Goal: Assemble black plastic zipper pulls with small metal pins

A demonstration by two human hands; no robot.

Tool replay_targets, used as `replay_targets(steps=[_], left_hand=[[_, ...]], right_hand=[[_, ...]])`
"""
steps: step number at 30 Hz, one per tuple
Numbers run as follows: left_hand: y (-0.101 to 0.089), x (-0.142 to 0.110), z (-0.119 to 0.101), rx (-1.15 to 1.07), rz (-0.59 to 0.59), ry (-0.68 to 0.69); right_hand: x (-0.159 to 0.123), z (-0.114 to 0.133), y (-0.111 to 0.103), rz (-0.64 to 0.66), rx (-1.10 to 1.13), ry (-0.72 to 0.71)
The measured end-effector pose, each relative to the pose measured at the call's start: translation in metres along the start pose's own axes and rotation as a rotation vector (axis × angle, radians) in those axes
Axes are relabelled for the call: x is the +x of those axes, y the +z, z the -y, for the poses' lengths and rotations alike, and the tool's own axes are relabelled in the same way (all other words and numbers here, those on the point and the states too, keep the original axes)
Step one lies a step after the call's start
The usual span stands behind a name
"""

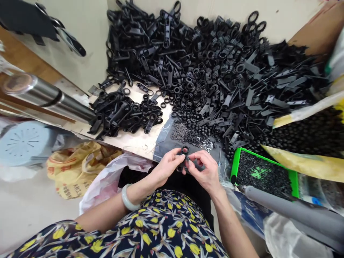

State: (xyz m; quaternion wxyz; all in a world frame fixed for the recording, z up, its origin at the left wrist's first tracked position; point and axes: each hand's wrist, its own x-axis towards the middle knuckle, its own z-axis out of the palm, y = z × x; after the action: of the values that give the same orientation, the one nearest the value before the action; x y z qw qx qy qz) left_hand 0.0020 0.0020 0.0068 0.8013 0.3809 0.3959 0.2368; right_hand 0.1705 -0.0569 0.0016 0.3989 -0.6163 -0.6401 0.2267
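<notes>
The left hand [170,162] grips a black ring-ended plastic part [185,150] between thumb and fingers, with the toothed ring clear of the fingertips. The right hand [205,168] is closed in a pinch at the part's side, its fingers over a dark flat piece [198,165]; whether that piece is joined to the part cannot be told. The part is above the near edge of the tabletop [139,145], in front of the person's body.

It should be light and stiff, perhaps a little slick; the narrow body below the ring looks the surest hold, leaving the ring free.

Just beyond lie small dark pieces [179,132] and shiny pins [206,144], then a large heap of black plastic parts [204,64]; a smaller pile [123,111] sits to the left.

To the right, a green tray [236,161] holds tiny black pieces with some bright green ones. Below the tabletop's edge, a whitish plastic bag [100,188] gapes over dark contents, beside a yellow printed sack [71,166] whose contents are hidden.
</notes>
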Motion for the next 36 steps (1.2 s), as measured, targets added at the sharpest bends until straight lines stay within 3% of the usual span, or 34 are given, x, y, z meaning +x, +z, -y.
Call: replay_targets(steps=[10,16,22,36], left_hand=[[0.004,-0.009,0.007,-0.125,-0.032,-0.032],[0.0,-0.01,0.027,-0.072,-0.049,-0.02],[-0.006,-0.007,0.044,0.123,-0.071,0.043],[-0.008,-0.01,0.04,0.185,-0.05,0.078]], right_hand=[[-0.007,-0.01,0.006,0.036,-0.197,-0.116],[-0.018,-0.008,0.013,0.059,-0.298,-0.188],[-0.023,-0.005,0.018,0.053,-0.323,-0.136],[-0.025,-0.006,0.018,0.033,-0.284,-0.051]])
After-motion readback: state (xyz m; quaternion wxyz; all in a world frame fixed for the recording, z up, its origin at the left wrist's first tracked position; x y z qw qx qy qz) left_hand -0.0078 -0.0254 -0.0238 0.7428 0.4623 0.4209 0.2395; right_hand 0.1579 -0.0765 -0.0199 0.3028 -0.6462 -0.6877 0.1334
